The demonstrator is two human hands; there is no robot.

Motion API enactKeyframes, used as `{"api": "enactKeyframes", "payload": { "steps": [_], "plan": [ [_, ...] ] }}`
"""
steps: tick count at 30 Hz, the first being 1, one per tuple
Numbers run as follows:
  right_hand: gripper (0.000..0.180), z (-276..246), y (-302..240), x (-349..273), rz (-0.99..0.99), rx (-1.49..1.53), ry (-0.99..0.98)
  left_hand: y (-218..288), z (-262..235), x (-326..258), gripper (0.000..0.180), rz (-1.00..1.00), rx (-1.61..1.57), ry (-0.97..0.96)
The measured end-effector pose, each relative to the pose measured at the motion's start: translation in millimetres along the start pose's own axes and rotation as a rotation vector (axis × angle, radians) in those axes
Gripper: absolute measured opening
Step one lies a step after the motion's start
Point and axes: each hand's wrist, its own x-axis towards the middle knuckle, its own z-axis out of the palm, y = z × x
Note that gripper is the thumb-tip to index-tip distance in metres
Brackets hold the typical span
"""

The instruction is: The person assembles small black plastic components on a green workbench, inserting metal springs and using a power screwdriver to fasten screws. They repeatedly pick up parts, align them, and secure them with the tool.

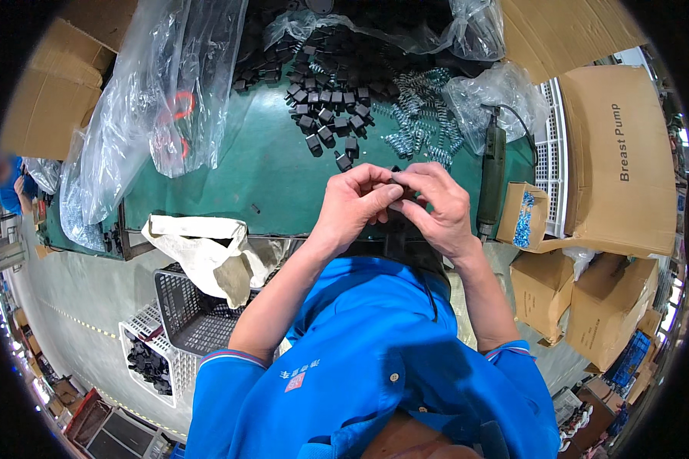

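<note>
My left hand [356,203] and my right hand [439,205] meet over the near edge of the green table [207,187]. Their fingers pinch a small black part [395,170] that is mostly hidden by the fingertips. Just beyond them lies a heap of black square plastic parts with short stems [337,111]. Beside that heap, to the right, are loose metal coil springs [429,115]. An electric screwdriver [493,164] with a cord hangs upright to the right of my right hand. Next to it, a small cardboard box [507,216] holds tiny blue-and-silver pieces.
Clear plastic bags [134,115] drape over the table's left, with orange-handled scissors [180,105] under the film. A cream cloth [195,233] hangs off the front edge above a grey basket [199,317] and a white crate [168,359]. Cardboard boxes [616,168] stand at right.
</note>
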Motion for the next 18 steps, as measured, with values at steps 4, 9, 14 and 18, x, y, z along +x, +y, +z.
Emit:
{"api": "enactKeyframes", "payload": {
  "steps": [4,9,14,18],
  "plan": [
    [0.032,2,6,-5,0.019,0.083,0.043,-9,-11,-1,0.02,-0.04,-0.099,-0.073],
    [0.032,4,6,-11,0.041,0.114,0.072,-6,-9,-5,0.023,-0.023,-0.031,-0.093],
    [0.034,3,11,-15,0.091,0.191,0.076,-7,-2,-7,0.023,0.013,0.011,-0.056],
    [0.039,0,10,-19,0.13,0.236,0.034,-15,-2,-11,0.019,0.136,0.25,-0.004]
  ]
}}
